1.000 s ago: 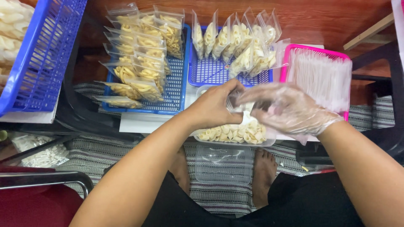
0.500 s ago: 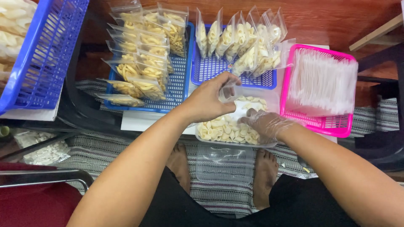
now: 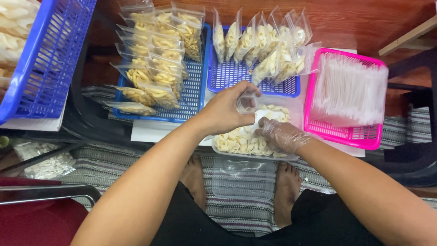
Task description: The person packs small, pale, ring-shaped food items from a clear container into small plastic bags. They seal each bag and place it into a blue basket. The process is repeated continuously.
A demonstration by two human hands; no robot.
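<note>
My bare left hand [image 3: 225, 111] holds a small clear plastic bag [image 3: 248, 102] open above a clear plastic container [image 3: 218, 152] filled with pale yellow chips [image 3: 236, 142]. My right hand [image 3: 282, 135] wears a thin clear glove and rests down in the chips, fingers curled among them. Whether it grips any chips is hard to tell. Both hands sit close together over the container, just in front of my knees and bare feet.
A blue basket [image 3: 227, 75] holds upright filled bags of chips. Another blue basket [image 3: 193, 98] to the left holds several flat filled bags. A pink basket [image 3: 346, 136] on the right holds a stack of empty clear bags. A large blue crate [image 3: 45, 68] stands far left.
My gloved right hand has dropped from the bag down into the chips. My left hand keeps the bag and has shifted slightly right.
</note>
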